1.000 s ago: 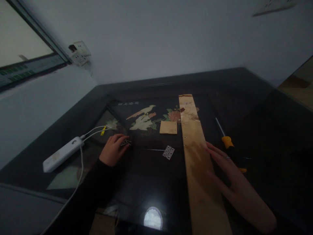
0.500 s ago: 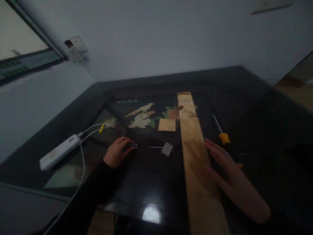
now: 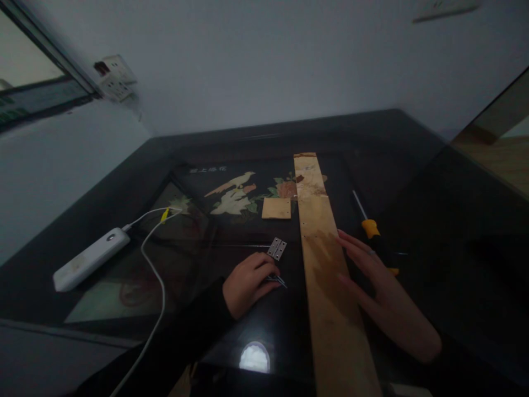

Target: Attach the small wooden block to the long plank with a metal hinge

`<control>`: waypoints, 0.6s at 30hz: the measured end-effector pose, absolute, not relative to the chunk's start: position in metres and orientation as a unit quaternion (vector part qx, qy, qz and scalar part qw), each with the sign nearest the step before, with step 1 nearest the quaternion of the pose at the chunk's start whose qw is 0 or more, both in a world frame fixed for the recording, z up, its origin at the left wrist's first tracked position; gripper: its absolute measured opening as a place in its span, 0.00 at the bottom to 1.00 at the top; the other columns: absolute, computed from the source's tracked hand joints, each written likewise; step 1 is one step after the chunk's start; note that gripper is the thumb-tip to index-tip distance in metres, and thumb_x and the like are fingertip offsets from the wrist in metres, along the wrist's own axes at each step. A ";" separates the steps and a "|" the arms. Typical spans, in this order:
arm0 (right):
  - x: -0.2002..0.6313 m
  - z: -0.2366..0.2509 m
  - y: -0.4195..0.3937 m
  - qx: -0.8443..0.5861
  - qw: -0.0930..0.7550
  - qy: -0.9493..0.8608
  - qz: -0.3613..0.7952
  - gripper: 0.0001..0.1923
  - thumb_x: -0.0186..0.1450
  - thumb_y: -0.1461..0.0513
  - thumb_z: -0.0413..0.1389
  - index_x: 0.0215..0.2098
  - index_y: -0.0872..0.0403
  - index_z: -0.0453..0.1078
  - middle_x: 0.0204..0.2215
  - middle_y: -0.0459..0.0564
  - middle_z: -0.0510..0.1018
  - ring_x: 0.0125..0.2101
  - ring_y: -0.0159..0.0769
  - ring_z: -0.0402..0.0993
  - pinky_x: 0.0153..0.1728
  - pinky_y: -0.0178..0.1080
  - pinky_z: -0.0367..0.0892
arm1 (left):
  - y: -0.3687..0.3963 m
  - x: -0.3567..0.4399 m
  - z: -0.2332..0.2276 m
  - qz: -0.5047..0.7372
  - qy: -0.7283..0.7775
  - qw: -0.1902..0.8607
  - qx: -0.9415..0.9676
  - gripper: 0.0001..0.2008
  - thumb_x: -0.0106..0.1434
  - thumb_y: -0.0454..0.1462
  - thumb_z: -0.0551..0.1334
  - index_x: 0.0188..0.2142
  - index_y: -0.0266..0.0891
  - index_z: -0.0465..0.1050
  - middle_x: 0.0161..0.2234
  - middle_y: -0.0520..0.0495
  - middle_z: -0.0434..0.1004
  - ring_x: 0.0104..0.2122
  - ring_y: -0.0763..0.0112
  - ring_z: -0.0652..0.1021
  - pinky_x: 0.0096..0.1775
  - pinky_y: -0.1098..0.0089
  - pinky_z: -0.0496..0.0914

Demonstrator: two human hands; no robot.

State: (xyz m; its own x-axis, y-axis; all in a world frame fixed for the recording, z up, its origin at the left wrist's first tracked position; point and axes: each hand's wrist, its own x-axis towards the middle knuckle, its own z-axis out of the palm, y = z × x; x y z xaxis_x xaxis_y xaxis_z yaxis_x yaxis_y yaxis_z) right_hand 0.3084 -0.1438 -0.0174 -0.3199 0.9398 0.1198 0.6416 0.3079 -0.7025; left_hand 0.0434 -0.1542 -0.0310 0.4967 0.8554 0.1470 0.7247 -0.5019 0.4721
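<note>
Screws (image 3: pixel 276 280) sit pinched in our left hand (image 3: pixel 248 284), fingers pressed together on them, just below the hinge (image 3: pixel 276 248) on the dark desk (image 3: pixel 231 325). Our right hand (image 3: pixel 374 281) lies flat, fingers spread, on the plank (image 3: pixel 326 275) edge. We judge it best to keep the plank pinned firmly and the screws gripped low so none roll.

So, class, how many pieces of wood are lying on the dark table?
2. A long plank runs down the table under the right hand; a small square piece lies just left of its far end.
</note>
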 end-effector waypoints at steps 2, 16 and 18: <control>0.309 -0.018 -0.143 -0.519 0.267 -0.762 0.282 0.25 0.63 0.55 0.46 0.59 0.45 0.50 0.61 0.48 0.53 0.61 0.39 0.52 0.60 0.50 0.55 | -0.151 0.054 -0.032 0.184 0.452 0.176 0.855 0.06 0.59 0.36 0.60 0.36 0.39 0.71 0.38 0.45 0.72 0.39 0.66 0.73 0.40 0.66 0.70; 0.310 -0.014 -0.141 -0.517 0.278 -0.758 0.285 0.24 0.63 0.57 0.46 0.57 0.46 0.54 0.60 0.50 0.55 0.60 0.39 0.54 0.59 0.51 0.56 | -0.138 0.049 -0.021 0.240 0.501 0.220 0.802 0.08 0.61 0.39 0.58 0.39 0.39 0.70 0.39 0.46 0.71 0.39 0.68 0.72 0.41 0.66 0.68; 0.310 -0.014 -0.142 -0.515 0.278 -0.758 0.288 0.23 0.63 0.57 0.46 0.57 0.46 0.54 0.59 0.49 0.55 0.59 0.39 0.54 0.59 0.51 0.56 | -0.125 0.044 -0.017 0.242 0.526 0.216 0.786 0.08 0.61 0.37 0.58 0.40 0.39 0.69 0.38 0.46 0.71 0.37 0.69 0.72 0.40 0.66 0.68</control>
State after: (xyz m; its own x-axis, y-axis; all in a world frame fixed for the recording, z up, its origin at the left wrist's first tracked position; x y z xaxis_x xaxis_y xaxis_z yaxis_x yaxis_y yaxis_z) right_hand 0.3099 -0.1416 -0.0143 -0.3146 0.9410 0.1246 0.6201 0.3031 -0.7236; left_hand 0.0443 -0.1249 -0.0165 0.3283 0.9320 0.1532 0.7222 -0.3523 0.5953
